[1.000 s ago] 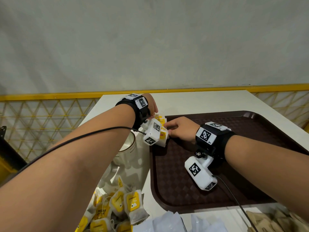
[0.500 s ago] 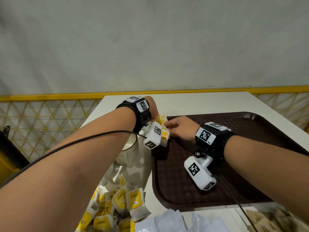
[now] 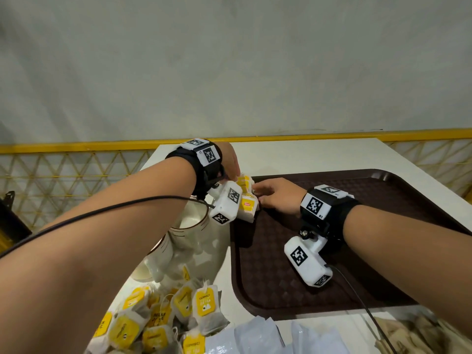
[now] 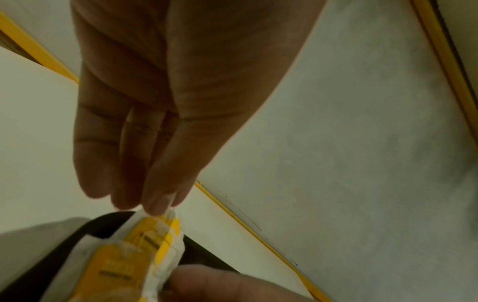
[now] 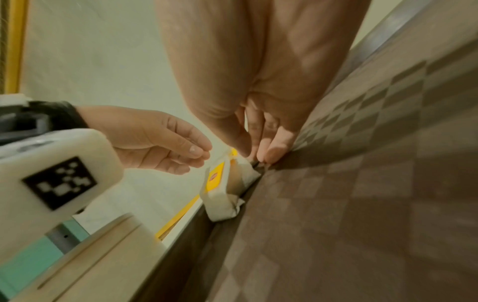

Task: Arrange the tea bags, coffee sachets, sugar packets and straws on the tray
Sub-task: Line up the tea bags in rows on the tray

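A small stack of yellow-labelled tea bags (image 3: pixel 249 204) stands on edge in the far left corner of the brown tray (image 3: pixel 281 277). My left hand (image 3: pixel 236 172) hangs over the stack. In the left wrist view its thumb and fingertips (image 4: pixel 157 206) pinch the top edge of a tea bag (image 4: pixel 155 241). My right hand (image 3: pixel 258 195) reaches in from the right, low over the tray. In the right wrist view its straight fingertips (image 5: pixel 274 151) touch the side of the tea bags (image 5: pixel 217 183) where they meet the tray floor (image 5: pixel 362 183).
A cream mug (image 3: pixel 189 221) stands left of the tray, under my left wrist camera. A loose pile of tea bags (image 3: pixel 184 310) lies near left, with white packets (image 3: pixel 255 335) and brown sachets (image 3: pixel 421 330) along the near edge. A yellow rail (image 3: pixel 76 146) borders the table.
Both hands stay at the tea bag stack in the tray corner. Nothing has visibly shifted apart from a slight camera move.
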### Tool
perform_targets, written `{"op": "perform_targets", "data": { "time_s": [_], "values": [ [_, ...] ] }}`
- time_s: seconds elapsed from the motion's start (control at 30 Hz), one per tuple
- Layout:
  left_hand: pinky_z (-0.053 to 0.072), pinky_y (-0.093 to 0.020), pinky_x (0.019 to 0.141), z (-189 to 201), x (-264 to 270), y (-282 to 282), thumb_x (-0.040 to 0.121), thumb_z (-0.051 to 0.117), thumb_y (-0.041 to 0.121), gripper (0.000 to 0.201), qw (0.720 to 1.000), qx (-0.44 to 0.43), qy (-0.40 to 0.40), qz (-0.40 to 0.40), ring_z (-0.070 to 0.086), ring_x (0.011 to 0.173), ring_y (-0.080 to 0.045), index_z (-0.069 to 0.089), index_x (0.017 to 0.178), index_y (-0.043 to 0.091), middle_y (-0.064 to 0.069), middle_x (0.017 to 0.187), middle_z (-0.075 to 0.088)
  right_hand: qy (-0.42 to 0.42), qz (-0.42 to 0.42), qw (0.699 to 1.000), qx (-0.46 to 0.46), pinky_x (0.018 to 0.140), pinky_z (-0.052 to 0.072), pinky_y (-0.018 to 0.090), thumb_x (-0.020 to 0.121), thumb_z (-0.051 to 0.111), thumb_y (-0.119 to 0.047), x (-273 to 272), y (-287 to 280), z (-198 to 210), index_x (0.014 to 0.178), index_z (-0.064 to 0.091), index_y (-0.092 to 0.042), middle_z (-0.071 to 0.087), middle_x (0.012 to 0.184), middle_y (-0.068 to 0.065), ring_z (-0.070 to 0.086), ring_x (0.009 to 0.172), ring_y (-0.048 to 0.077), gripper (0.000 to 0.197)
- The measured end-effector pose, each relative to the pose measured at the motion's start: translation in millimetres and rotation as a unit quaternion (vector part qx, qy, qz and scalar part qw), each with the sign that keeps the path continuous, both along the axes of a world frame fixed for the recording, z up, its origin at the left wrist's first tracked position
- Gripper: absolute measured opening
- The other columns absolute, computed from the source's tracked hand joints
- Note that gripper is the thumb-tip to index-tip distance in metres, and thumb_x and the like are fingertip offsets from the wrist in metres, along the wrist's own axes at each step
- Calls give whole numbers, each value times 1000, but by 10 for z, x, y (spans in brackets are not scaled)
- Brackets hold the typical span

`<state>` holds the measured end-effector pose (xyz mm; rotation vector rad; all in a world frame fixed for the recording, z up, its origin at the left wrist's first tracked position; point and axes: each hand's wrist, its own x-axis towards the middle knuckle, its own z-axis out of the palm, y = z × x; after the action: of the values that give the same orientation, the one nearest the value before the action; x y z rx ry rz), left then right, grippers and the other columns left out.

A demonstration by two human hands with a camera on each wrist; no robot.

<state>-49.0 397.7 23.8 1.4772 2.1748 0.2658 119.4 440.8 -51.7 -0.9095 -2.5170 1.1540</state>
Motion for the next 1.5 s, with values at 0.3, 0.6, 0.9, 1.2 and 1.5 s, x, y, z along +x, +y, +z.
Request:
{"op": "perform_targets", "data": {
  "time_s": [0.3,0.6,0.9,1.2,1.5],
  "values": [
    [52,-41,95,39,274,-230,79,73,3,23,997,-23,-20,-69,66,103,-26,72,100,12,-11,105,71,-153,25,988,20,82,53,29,86,58,-5,68,-110,435,130,58,-17,67,115,10,67,93,20,46],
    [52,-39,95,38,360,-544,75,77,6,13,998,6,-53,-39,67,103,-28,73,84,16,-12,100,73,-232,24,972,-16,77,54,27,92,56,-1,224,-370,1072,127,56,-9,64,123,12,63,101,20,36],
    [56,-33,86,-94,471,-656,78,70,1,27,999,17,-33,-24,68,83,-19,71,104,9,-10,90,68,-109,-78,991,6,89,54,37,89,58,-1,288,-468,699,121,63,-12,66,116,9,65,101,25,34],
    [59,-36,70,-397,504,-504,61,81,34,36,995,8,90,45,69,79,-24,63,88,18,-8,94,70,-40,-124,991,-32,96,48,52,82,62,0,99,-494,272,114,63,1,66,113,22,62,107,36,32],
    [57,-42,81,-617,394,-396,63,81,2,65,984,57,-83,148,65,91,-30,57,124,3,-17,112,64,54,-129,968,-209,84,52,31,88,48,15,75,-445,128,114,62,6,62,90,14,61,82,17,31]
  ]
}}
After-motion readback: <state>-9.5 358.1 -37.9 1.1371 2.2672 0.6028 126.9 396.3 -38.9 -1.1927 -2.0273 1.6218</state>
